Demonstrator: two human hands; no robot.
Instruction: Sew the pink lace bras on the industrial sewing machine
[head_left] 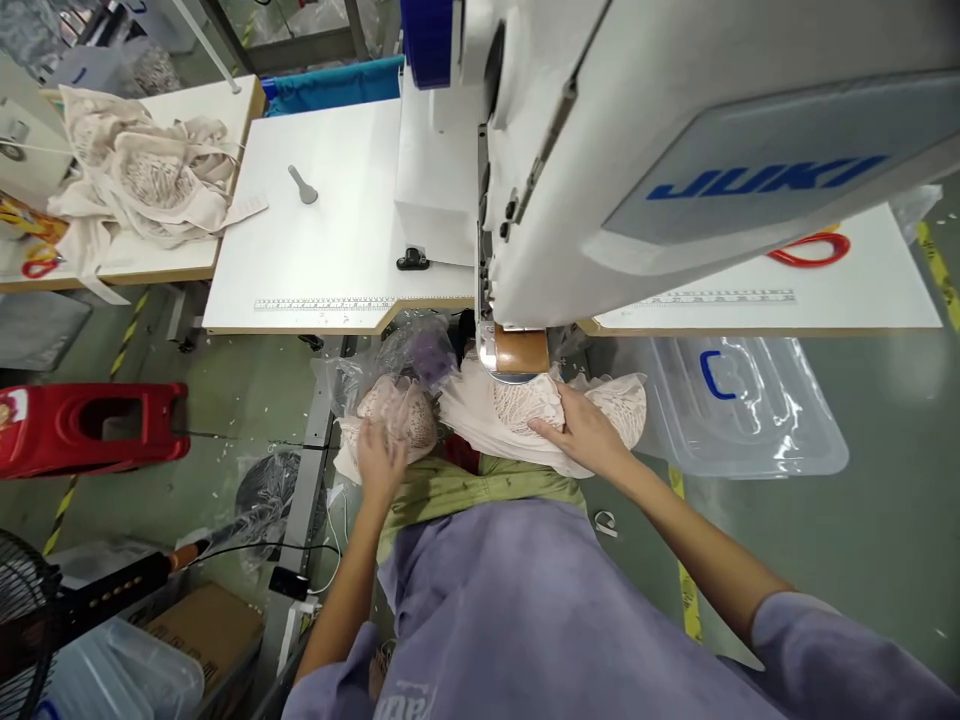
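A beige lace bra (517, 405) lies across my lap, its middle under the front end of a white sewing machine (517, 352). My right hand (583, 428) grips the lace cup just right of the machine's round metal plate, thumb in front and fingers on the lace. On the left, my left hand (381, 460) has its fingers curled over another beige lace cup (409, 415). I cannot tell whether this cup belongs to the same bra. The machine's head hides the sewing point.
A white worktable (322, 240) holds a small grey tool (303, 186) and a black clip (412, 259). Red-handled scissors (814, 250) lie at right. Beige bras (157, 170) are piled at far left. A lidded plastic box (750, 420), red stool (90, 430) and fan (26, 610) stand around.
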